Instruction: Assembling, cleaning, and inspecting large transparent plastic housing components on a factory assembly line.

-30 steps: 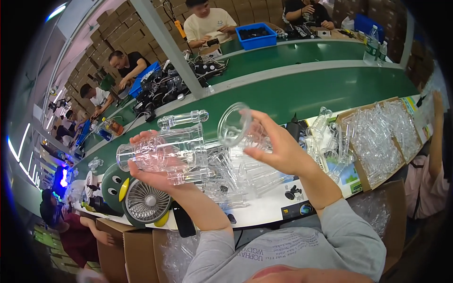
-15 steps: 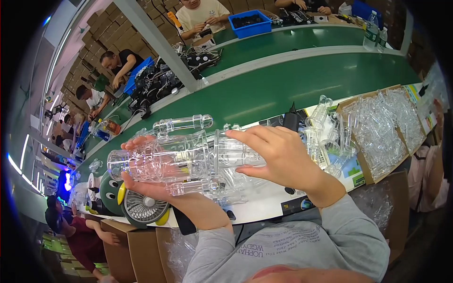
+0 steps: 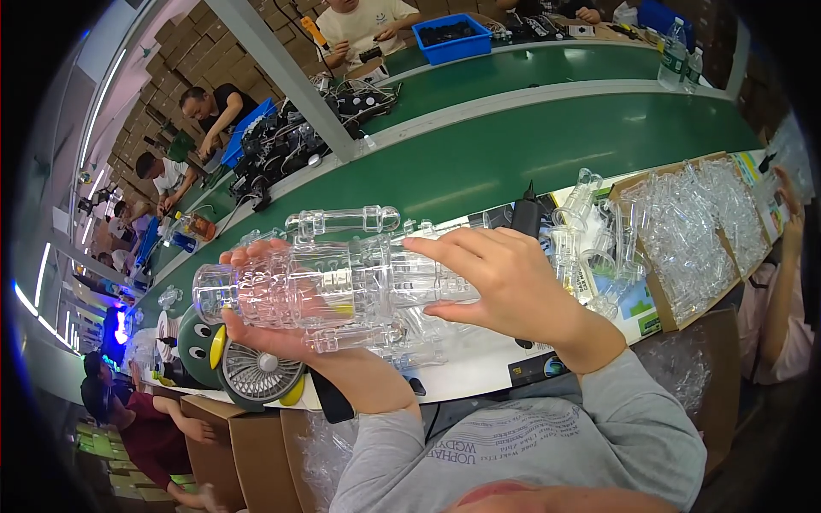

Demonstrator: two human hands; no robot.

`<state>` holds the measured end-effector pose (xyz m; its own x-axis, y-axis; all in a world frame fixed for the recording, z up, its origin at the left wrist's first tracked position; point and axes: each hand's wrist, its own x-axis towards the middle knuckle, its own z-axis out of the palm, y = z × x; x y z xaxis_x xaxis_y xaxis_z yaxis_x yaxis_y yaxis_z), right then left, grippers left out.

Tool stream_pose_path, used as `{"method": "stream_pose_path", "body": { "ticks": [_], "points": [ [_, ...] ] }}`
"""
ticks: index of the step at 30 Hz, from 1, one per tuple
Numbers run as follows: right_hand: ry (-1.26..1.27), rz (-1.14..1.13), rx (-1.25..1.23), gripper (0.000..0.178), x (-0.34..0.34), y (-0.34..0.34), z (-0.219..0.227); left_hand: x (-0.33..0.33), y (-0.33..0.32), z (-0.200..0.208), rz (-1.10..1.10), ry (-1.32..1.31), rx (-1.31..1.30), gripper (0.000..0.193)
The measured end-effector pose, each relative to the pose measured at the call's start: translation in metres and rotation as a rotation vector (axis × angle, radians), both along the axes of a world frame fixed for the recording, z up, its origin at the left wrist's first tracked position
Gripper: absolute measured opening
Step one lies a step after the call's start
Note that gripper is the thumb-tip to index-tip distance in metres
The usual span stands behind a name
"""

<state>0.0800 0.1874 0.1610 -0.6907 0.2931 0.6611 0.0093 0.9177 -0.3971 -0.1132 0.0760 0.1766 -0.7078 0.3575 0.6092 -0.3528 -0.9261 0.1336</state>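
A large clear plastic tube assembly (image 3: 329,278) lies level across my hands, above the near bench. My left hand (image 3: 275,340) is wrapped round its rounded left end from below, thumb in front, and the palm shows through the plastic. My right hand (image 3: 513,282) grips the right end, thumb below and fingers above. A ring-like seam stands between the two halves. Slim clear tubes run along its sides, one on the far side (image 3: 346,220) and one on the near side (image 3: 355,337). Loose clear parts (image 3: 428,352) lie beneath, partly hidden.
To the right are loose clear fittings (image 3: 603,256) and a carton of small clear parts (image 3: 684,235). A black pointed tool (image 3: 528,214) stands beyond my right hand. A green fan (image 3: 261,372) is at the left. Co-workers sit across the green conveyor (image 3: 513,154); bottles (image 3: 673,56) stand far right.
The assembly's left part has shifted slightly right, and its seam looks closer together. The far side tube has moved right. My right hand has barely moved.
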Motion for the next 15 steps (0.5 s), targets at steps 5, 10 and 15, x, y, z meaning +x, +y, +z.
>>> {"method": "stream_pose_path", "body": {
  "ticks": [5, 10, 15],
  "points": [
    [-0.002, 0.008, 0.001, 0.066, 0.0015, 0.0002, 0.0006, -0.0005, 0.0013, 0.0010, 0.019, 0.004, 0.005, 0.048],
    [0.007, 0.019, -0.001, 0.067, 0.0020, 0.0000, 0.0019, -0.0034, -0.0006, -0.0007, 0.047, 0.007, -0.026, 0.048],
    [0.015, 0.021, -0.005, 0.069, 0.0022, -0.0012, 0.0022, 0.0013, 0.0019, 0.0001, 0.037, -0.068, -0.028, 0.046]
  ]
}}
